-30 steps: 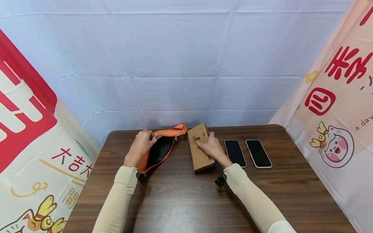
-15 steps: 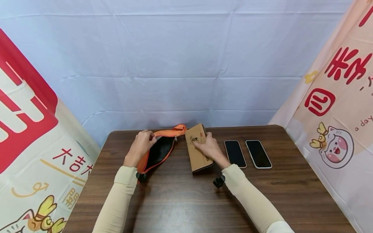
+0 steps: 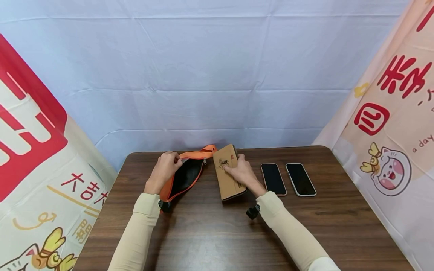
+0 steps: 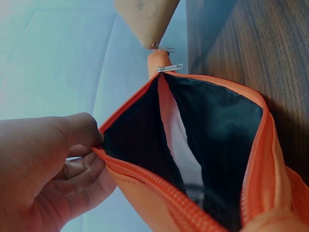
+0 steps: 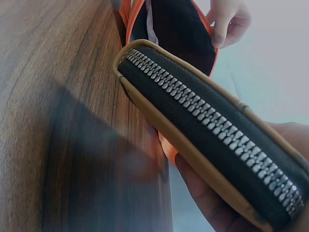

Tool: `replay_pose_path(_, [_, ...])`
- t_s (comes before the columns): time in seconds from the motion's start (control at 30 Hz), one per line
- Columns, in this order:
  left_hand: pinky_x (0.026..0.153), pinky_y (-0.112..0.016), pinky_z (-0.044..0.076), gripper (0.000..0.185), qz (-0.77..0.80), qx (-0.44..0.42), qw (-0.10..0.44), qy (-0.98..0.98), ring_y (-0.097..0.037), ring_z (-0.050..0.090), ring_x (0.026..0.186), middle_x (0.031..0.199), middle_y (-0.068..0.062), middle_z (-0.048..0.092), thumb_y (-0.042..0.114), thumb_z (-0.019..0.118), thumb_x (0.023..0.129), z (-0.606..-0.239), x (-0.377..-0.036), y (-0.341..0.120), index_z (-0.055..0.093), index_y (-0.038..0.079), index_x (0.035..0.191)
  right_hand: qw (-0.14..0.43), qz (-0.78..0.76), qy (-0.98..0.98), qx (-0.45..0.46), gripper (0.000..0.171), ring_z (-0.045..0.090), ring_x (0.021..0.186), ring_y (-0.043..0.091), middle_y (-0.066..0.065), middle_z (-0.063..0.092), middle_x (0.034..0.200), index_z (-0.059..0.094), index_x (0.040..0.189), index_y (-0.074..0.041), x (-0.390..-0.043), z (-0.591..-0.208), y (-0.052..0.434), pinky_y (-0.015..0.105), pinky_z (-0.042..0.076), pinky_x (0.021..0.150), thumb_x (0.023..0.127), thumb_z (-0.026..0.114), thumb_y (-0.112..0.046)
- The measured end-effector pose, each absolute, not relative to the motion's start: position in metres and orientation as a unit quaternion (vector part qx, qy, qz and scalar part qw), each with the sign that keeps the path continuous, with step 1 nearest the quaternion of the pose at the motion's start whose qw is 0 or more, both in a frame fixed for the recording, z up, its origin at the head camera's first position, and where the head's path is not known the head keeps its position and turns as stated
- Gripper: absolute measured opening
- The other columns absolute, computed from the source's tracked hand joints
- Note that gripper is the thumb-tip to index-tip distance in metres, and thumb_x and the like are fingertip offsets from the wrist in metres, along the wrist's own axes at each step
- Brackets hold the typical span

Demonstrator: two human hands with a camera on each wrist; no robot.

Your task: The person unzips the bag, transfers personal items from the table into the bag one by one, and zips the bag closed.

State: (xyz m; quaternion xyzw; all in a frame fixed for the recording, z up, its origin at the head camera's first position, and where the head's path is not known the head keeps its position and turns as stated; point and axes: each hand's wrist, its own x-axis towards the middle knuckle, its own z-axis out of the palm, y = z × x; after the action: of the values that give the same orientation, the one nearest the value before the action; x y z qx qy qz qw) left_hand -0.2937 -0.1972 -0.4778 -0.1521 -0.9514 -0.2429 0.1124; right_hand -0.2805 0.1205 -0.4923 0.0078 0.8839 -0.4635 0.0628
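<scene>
An orange zip bag [image 4: 140, 183] with a black lining lies unzipped at the table's left, its mouth spread wide. My left hand [image 3: 165, 165] pinches the far edge of that mouth between thumb and fingers. A metal zip pull [image 4: 170, 68] sits at the end of the opening. In my right hand [image 3: 245, 172] is a tan zip wallet [image 3: 226, 177], thumb on its printed face and fingers behind. The wallet is tilted, just right of the bag; its closed metal zip [image 5: 207, 121] faces the right wrist camera.
Two phones with dark screens, one [image 3: 273, 179] nearer the right hand and one [image 3: 301, 179] farther right, lie on the brown wooden table [image 3: 210, 237]. A pale cloth [image 3: 203, 75] hangs behind the table's far edge.
My right hand has carried the wallet a little left, closer to the orange bag. The left hand keeps its pinch on the bag's edge, and the phones stay in place.
</scene>
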Motion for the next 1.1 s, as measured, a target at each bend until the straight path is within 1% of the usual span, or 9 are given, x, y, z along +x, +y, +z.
replay_pose_path(0.17, [0.065,-0.034,0.056,0.011,-0.247,-0.151,0.113,-0.95,-0.02,0.061,0.073,0.096,-0.015,0.068,0.007,0.068,0.102,-0.477,-0.293,-0.196,0.074,0.0,0.099,0.063,-0.463,0.884,0.006,0.086,0.071,0.068,0.024,0.02,0.07,0.1,0.028,0.161,0.001,-0.281,-0.492,0.116,0.034,0.057,0.057,0.099,0.074,-0.038])
replay_pose_path(0.37, [0.069,-0.037,0.058,0.011,-0.246,-0.149,0.112,-0.951,-0.021,0.062,0.075,0.097,-0.015,0.069,0.008,0.067,0.102,-0.476,-0.292,-0.195,0.074,0.0,0.099,0.068,-0.471,0.879,0.001,0.089,0.071,0.071,0.025,0.021,0.071,0.102,0.026,0.163,0.001,-0.28,-0.492,0.112,0.035,0.057,0.059,0.099,0.074,-0.037])
replay_pose_path(0.73, [0.069,-0.037,0.058,0.011,-0.245,-0.151,0.115,-0.951,-0.021,0.062,0.075,0.096,-0.015,0.068,0.008,0.068,0.101,-0.478,-0.293,-0.196,0.074,-0.001,0.098,0.067,-0.474,0.878,-0.002,0.083,0.071,0.071,0.025,0.02,0.07,0.101,0.032,0.159,0.0,-0.28,-0.492,0.104,0.035,0.058,0.059,0.098,0.075,-0.035])
replay_pose_path(0.83, [0.069,-0.037,0.058,0.011,-0.245,-0.15,0.115,-0.951,-0.021,0.062,0.075,0.096,-0.015,0.068,0.008,0.068,0.102,-0.478,-0.293,-0.196,0.074,0.0,0.098,0.066,-0.469,0.881,-0.003,0.084,0.071,0.072,0.025,0.02,0.07,0.101,0.031,0.16,0.0,-0.28,-0.492,0.102,0.035,0.058,0.059,0.098,0.075,-0.036])
replay_pose_path(1.1, [0.07,-0.038,0.059,0.012,-0.244,-0.148,0.111,-0.952,-0.022,0.062,0.076,0.096,-0.014,0.068,0.009,0.067,0.102,-0.477,-0.294,-0.195,0.075,0.001,0.098,0.069,-0.466,0.882,-0.005,0.082,0.07,0.072,0.025,0.019,0.069,0.103,0.033,0.158,-0.002,-0.278,-0.492,0.096,0.035,0.057,0.059,0.097,0.076,-0.037])
